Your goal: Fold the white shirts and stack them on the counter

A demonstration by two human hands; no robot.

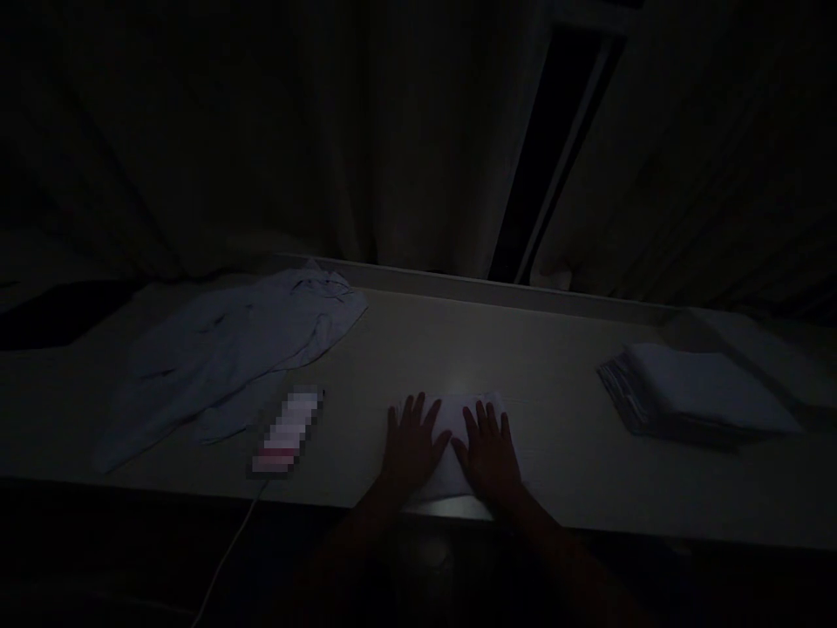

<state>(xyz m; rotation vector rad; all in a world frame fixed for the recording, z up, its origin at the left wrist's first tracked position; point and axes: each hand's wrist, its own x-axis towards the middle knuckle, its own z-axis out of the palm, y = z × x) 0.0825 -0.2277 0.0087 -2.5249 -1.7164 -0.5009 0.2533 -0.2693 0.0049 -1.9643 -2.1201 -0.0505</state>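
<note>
The scene is very dim. My left hand (410,445) and my right hand (489,452) lie flat, fingers spread, side by side on a small folded white cloth (451,417) at the near edge of a pale table (458,340). Both palms press down on the cloth. Neither hand grips anything.
A crumpled light garment (235,349) lies spread on the table's left part. A phone (288,432) with a white cable sits beside it, near the front edge. A stack of folded cloths (693,392) rests at the right. Dark curtains hang behind the table.
</note>
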